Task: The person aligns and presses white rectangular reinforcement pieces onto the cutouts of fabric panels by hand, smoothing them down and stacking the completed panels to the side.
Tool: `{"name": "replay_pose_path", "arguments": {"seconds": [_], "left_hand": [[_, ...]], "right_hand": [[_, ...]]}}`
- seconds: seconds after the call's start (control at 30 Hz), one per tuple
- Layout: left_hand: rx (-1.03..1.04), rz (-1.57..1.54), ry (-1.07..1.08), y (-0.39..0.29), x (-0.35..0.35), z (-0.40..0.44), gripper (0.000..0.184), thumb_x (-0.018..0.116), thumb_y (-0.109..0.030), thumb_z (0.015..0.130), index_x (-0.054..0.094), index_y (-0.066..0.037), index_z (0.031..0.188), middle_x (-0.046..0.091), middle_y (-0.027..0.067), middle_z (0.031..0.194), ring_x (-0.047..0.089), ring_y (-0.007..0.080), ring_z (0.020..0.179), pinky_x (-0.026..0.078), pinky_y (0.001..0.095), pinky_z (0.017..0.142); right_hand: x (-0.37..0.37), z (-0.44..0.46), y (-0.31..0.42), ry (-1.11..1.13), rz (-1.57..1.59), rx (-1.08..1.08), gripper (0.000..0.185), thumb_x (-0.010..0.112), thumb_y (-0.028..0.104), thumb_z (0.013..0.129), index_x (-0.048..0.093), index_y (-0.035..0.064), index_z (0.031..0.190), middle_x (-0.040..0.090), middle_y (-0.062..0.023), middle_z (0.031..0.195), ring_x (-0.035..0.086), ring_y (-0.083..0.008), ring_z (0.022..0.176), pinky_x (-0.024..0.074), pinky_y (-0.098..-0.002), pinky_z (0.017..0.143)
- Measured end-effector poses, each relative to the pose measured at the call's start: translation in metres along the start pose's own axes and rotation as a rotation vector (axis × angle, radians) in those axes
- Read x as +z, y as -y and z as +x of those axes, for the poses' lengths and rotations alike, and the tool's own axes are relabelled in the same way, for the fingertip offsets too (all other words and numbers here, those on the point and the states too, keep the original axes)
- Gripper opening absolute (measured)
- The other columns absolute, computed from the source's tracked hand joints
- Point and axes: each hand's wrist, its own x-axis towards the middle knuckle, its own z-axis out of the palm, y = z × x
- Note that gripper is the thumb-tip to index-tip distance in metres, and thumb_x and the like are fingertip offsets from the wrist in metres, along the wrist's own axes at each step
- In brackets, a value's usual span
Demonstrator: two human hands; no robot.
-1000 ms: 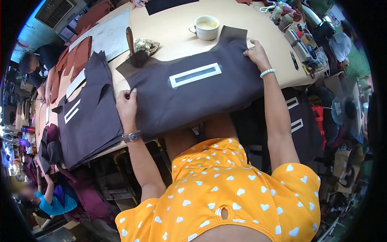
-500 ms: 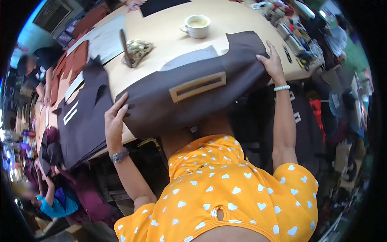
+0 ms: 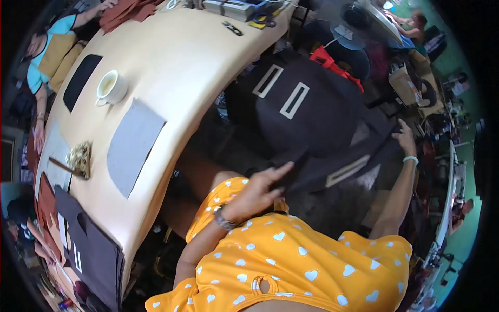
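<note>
A dark fabric panel (image 3: pixel 317 171) with one pale rectangular frame on it stretches between my two hands, off the table's right side. My left hand (image 3: pixel 260 190), with a watch at its wrist, is closed on the panel's near end. At the far end my right hand (image 3: pixel 405 138), wearing a beaded bracelet, pinches the panel's corner. Just beyond the held panel lies a pile of dark panels (image 3: pixel 312 117), the top one showing two pale rectangular frames. Parts of the held panel are blurred.
The pale table (image 3: pixel 171 57) carries a cup (image 3: pixel 112 87), a grey curved piece (image 3: pixel 135 145), a shell-like object with a brown handle (image 3: pixel 80 158) and dark stacked panels (image 3: pixel 91 244). A red item (image 3: pixel 338 67) is beyond the pile. Another person (image 3: pixel 54 52) stands across the table.
The view has turned right. Both my hands have carried the dark panel off the table toward the pile on the right, and the grey curved piece on the table is now uncovered.
</note>
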Motion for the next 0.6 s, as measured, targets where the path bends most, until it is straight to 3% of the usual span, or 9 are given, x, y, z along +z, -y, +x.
{"name": "replay_pose_path", "arguments": {"seconds": [0.07, 0.1, 0.2, 0.23, 0.33, 0.37, 0.47, 0.5, 0.6], "left_hand": [[0.003, -0.082, 0.127, 0.004, 0.026, 0.023, 0.059, 0.056, 0.000, 0.080, 0.036, -0.007, 0.136, 0.055, 0.0189, 0.111, 0.056, 0.0252, 0.098, 0.042, 0.0321, 0.087], [0.263, -0.068, -0.003, 0.015, 0.043, 0.032, 0.060, 0.055, 0.000, 0.082, 0.034, -0.010, 0.138, 0.057, 0.0161, 0.092, 0.056, 0.0247, 0.076, 0.044, 0.0314, 0.074], [0.024, 0.077, 0.044, 0.019, 0.053, 0.045, 0.065, 0.056, 0.000, 0.082, 0.030, -0.013, 0.139, 0.054, 0.0142, 0.076, 0.052, 0.0245, 0.064, 0.043, 0.0320, 0.065], [0.085, 0.089, -0.022, 0.035, 0.058, 0.047, 0.070, 0.057, -0.001, 0.081, 0.024, -0.015, 0.142, 0.050, 0.0146, 0.069, 0.050, 0.0250, 0.059, 0.041, 0.0330, 0.061], [-0.058, 0.177, -0.165, 0.059, 0.066, 0.056, 0.072, 0.057, -0.002, 0.081, 0.021, -0.016, 0.142, 0.051, 0.0151, 0.069, 0.050, 0.0262, 0.060, 0.042, 0.0346, 0.060], [-0.135, 0.223, -0.142, 0.061, 0.064, 0.059, 0.076, 0.057, -0.004, 0.081, 0.015, -0.013, 0.143, 0.051, 0.0183, 0.072, 0.052, 0.0304, 0.063, 0.043, 0.0375, 0.062], [-0.125, 0.329, -0.240, 0.075, 0.065, 0.062, 0.080, 0.059, -0.007, 0.081, 0.008, -0.007, 0.143, 0.051, 0.0225, 0.076, 0.054, 0.0358, 0.067, 0.044, 0.0418, 0.064], [-0.212, 0.362, -0.171, 0.072, 0.062, 0.063, 0.086, 0.061, -0.013, 0.080, 0.001, -0.001, 0.141, 0.052, 0.0291, 0.086, 0.055, 0.0427, 0.077, 0.045, 0.0448, 0.071], [-0.258, 0.356, -0.165, 0.089, 0.062, 0.063, 0.089, 0.062, -0.017, 0.080, -0.002, 0.002, 0.140, 0.051, 0.0336, 0.098, 0.055, 0.0461, 0.086, 0.045, 0.0450, 0.078]], "right_hand": [[-0.026, 0.018, -0.034, -0.103, -0.064, 0.046, 0.068, 0.061, -0.002, 0.065, 0.042, 0.0022, 0.130, 0.051, -0.0198, 0.125, 0.051, -0.0337, 0.113, 0.0411, -0.0376, 0.093], [-0.025, 0.031, -0.039, -0.142, -0.083, -0.013, 0.066, 0.061, -0.001, 0.066, 0.042, 0.0028, 0.130, 0.051, -0.0206, 0.124, 0.051, -0.0337, 0.113, 0.0410, -0.0377, 0.093], [-0.014, 0.076, -0.032, -0.251, -0.137, -0.196, 0.062, 0.059, 0.003, 0.070, 0.042, 0.0044, 0.130, 0.052, -0.0228, 0.121, 0.052, -0.0336, 0.112, 0.0408, -0.0380, 0.092], [0.001, 0.088, -0.016, -0.270, -0.110, -0.196, 0.060, 0.058, 0.005, 0.072, 0.042, 0.0066, 0.130, 0.053, -0.0234, 0.120, 0.051, -0.0341, 0.111, 0.0406, -0.0385, 0.092], [0.053, 0.121, 0.044, -0.322, -0.036, -0.217, 0.061, 0.059, 0.009, 0.075, 0.040, 0.0132, 0.132, 0.056, -0.0229, 0.114, 0.054, -0.0353, 0.107, 0.0417, -0.0406, 0.089], [0.067, 0.128, 0.066, -0.335, -0.068, -0.202, 0.062, 0.060, 0.010, 0.075, 0.039, 0.0148, 0.133, 0.058, -0.0214, 0.111, 0.055, -0.0353, 0.105, 0.0424, -0.0415, 0.088], [0.117, 0.164, 0.092, -0.395, -0.158, -0.284, 0.063, 0.063, 0.012, 0.074, 0.039, 0.0164, 0.132, 0.063, -0.0167, 0.104, 0.058, -0.0339, 0.097, 0.0440, -0.0440, 0.084], [0.131, 0.168, 0.102, -0.400, -0.165, -0.295, 0.061, 0.064, 0.011, 0.074, 0.041, 0.0150, 0.130, 0.064, -0.0131, 0.101, 0.060, -0.0316, 0.094, 0.0446, -0.0437, 0.083], [0.173, 0.185, 0.116, -0.393, -0.216, -0.303, 0.059, 0.063, 0.011, 0.074, 0.042, 0.0142, 0.129, 0.065, -0.0106, 0.097, 0.061, -0.0286, 0.090, 0.0447, -0.0429, 0.080]]}}
